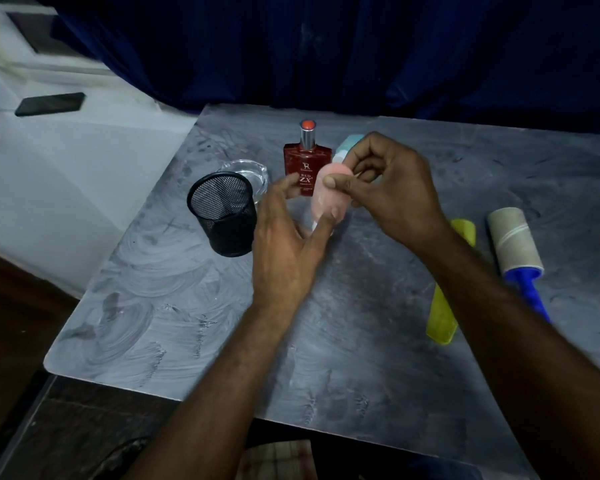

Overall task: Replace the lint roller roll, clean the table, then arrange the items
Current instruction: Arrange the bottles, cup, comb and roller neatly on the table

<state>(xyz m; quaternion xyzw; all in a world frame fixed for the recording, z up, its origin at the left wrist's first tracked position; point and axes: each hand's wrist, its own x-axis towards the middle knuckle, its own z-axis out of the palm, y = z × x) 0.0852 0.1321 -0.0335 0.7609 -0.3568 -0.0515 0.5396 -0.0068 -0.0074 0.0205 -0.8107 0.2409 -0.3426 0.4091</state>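
My left hand (288,244) holds a pink lint roll (324,199) upright above the grey table (361,341), its fingers wrapped around the lower end. My right hand (388,188) pinches the top edge of that pink roll between thumb and forefinger. A light blue roll (349,142) peeks out behind my right hand. The lint roller (516,244), with a bare cardboard core and a blue handle, lies on the table at the right. A yellow-green cover (442,320) lies beside it, partly under my right forearm.
A black mesh pen cup (224,213) stands left of my hands, with a glass ashtray (248,171) behind it. A red perfume bottle (305,161) stands at the back. A dark phone (51,103) lies on the white ledge at the left. Dark blue curtains hang behind.
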